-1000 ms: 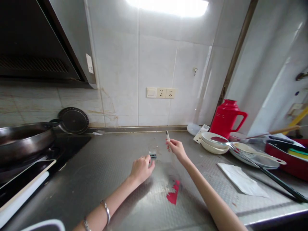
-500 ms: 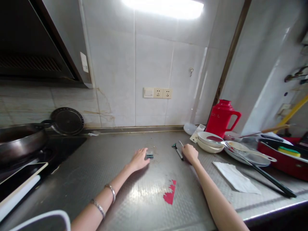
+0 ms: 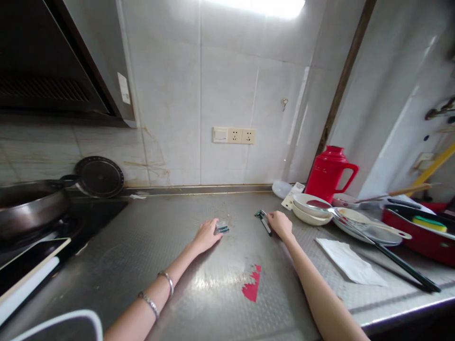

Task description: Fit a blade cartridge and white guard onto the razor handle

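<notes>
On the steel countertop [image 3: 170, 213], my left hand [image 3: 206, 236] has its thumb and fingers closed around the near end of a small clear case [image 3: 222, 228] with teal-green strips. What is inside the case is too small to make out. A razor [image 3: 263, 222] with a green-and-black head and a grey-black handle lies on the counter, just left of my right hand [image 3: 280, 223]. That hand is closed, and a thin pale stick [image 3: 264, 213] pokes out of its fingers over the razor. Its far end is hidden by the fingers.
A torn red patch [image 3: 252, 285] marks the counter nearer me. To the right are a napkin [image 3: 348, 260], stacked bowls [image 3: 309, 215], a red thermos [image 3: 325, 173], a dark-handled ladle [image 3: 398, 263] and a red pan [image 3: 412, 234]. A pot [image 3: 31, 208] sits on the left stove.
The clear case has turned slightly in my left hand. My right hand has shifted a little, bringing the thin stick over the razor's head. The view has tilted slightly.
</notes>
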{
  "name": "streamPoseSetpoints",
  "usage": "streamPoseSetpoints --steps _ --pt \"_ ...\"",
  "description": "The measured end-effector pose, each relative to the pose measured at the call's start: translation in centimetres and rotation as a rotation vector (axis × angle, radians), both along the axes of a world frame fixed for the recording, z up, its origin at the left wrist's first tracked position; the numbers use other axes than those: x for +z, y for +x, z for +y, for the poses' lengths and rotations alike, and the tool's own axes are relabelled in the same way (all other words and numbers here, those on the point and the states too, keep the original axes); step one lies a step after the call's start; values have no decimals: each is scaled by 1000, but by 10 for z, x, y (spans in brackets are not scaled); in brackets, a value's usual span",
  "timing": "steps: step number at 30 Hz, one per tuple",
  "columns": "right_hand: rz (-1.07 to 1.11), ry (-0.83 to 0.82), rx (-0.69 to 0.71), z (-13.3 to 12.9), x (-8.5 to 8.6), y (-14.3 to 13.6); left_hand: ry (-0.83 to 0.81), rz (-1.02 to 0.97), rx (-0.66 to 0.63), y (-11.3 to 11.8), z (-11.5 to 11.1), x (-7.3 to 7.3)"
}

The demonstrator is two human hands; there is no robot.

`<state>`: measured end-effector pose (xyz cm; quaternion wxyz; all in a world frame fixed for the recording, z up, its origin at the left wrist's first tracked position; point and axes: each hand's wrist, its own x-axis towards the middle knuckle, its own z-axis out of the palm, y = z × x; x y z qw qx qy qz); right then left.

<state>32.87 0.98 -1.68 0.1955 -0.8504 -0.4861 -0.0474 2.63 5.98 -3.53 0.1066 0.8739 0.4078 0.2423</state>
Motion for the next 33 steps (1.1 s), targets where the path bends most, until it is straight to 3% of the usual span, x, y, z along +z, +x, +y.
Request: streamPoseSetpoints --steps 6,11,15,18,29,33 --pt "-55 126 100 -2 13 -15 -5 -33 11 7 3 -3" --pt "139 266 500 4 15 -42 -6 -138 -52 7 0 2" --pt "408 135 831 -1 15 -63 -13 -212 -147 10 -9 10" --pt "466 18 962 -10 17 -75 -11 -213 -203 14 -18 16" --pt "191 -4 965 -19 24 -90 -50 -217 -244 20 -32 23" --pt "81 -3 911 -21 35 -74 -16 -261 -246 15 -30 26"
